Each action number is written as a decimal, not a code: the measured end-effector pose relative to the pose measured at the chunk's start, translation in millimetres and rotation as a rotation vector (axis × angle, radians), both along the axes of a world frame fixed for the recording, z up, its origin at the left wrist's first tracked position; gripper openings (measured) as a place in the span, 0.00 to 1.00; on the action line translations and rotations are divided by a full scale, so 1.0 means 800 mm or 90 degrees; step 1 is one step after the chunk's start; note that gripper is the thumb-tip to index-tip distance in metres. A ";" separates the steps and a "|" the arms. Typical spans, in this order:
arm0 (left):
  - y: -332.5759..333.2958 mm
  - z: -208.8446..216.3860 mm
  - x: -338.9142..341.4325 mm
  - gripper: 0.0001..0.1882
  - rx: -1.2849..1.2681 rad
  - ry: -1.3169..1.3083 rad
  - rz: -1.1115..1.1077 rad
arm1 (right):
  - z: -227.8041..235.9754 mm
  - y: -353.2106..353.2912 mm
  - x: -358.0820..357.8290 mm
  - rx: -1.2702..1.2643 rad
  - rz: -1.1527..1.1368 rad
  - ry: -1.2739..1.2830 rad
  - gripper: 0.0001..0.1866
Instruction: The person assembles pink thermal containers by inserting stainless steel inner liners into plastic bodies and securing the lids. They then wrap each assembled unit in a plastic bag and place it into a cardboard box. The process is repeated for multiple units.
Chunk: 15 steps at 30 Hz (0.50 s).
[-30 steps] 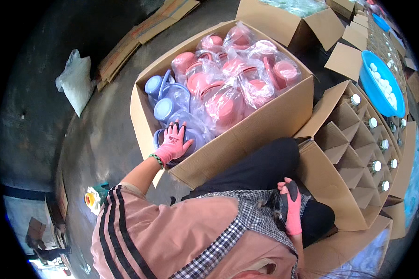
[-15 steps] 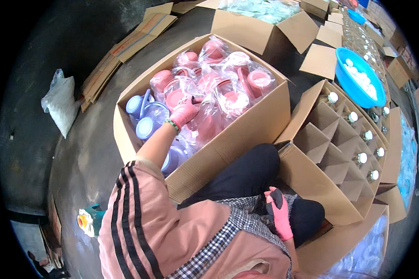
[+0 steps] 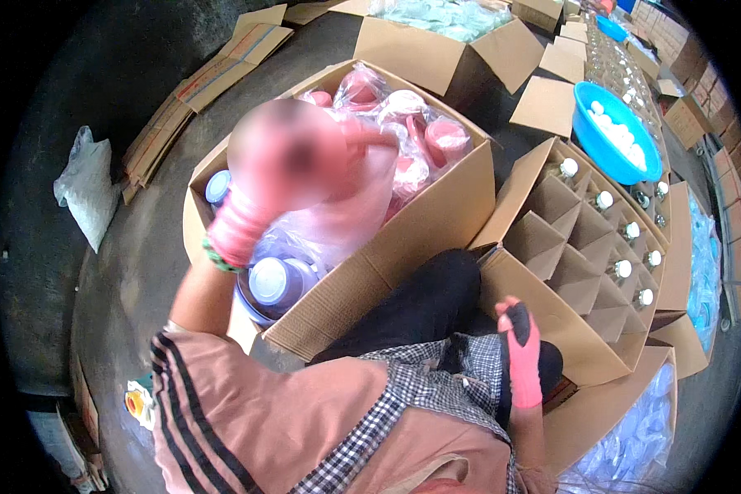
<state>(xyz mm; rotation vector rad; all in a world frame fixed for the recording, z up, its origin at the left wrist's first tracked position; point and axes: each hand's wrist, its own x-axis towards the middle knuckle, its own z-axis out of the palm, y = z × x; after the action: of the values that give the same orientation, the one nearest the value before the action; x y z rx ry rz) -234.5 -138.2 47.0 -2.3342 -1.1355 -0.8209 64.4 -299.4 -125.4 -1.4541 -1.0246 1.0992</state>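
My left hand (image 3: 240, 221), in a pink glove with a green band at the wrist, is raised over the large open carton (image 3: 387, 255). It grips a pink plastic jug (image 3: 362, 185) in a clear bag; a blur covers the fingers and part of the jug. Other bagged pink jugs (image 3: 447, 138) fill the carton's far side. Purple plastic jugs (image 3: 276, 281) sit at its near left end, below my forearm. Above my right knee, my right hand (image 3: 523, 350), in a pink and black glove with bare fingertips, is loosely closed with nothing seen in it.
To my right stands a divided carton (image 3: 564, 305) with several white-capped glass bottles (image 3: 605, 200). Behind it is a blue basin (image 3: 580, 123) of white caps. Open cartons hold bagged green items (image 3: 440, 16) and purple items (image 3: 626, 432). Flattened cardboard (image 3: 214, 78) and a white sack (image 3: 89, 189) lie left.
My left hand has risen from among the pink jugs and moved left, lifting a bagged pink jug toward me. My right hand has moved up and slightly right. The whole view has shifted a little.
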 end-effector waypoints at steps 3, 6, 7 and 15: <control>-0.013 0.082 0.015 0.15 0.061 -0.067 -0.053 | 0.047 0.033 -0.008 0.169 -0.015 0.083 0.24; -0.030 0.144 0.062 0.14 0.110 -0.041 -0.117 | 0.114 0.075 -0.017 0.420 0.008 -0.062 0.35; -0.039 0.152 0.078 0.17 0.134 -0.020 -0.219 | 0.138 0.086 -0.027 0.501 -0.005 -0.101 0.40; -0.105 0.134 0.184 0.32 -0.248 0.215 -0.492 | 0.174 -0.003 0.024 0.434 -0.214 -0.377 0.19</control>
<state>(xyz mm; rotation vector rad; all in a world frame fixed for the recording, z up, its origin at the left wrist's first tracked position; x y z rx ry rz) -86.9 -222.3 153.8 -3.1364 -0.2341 -0.4071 83.2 -301.8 13.9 -1.3163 -1.3245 0.0272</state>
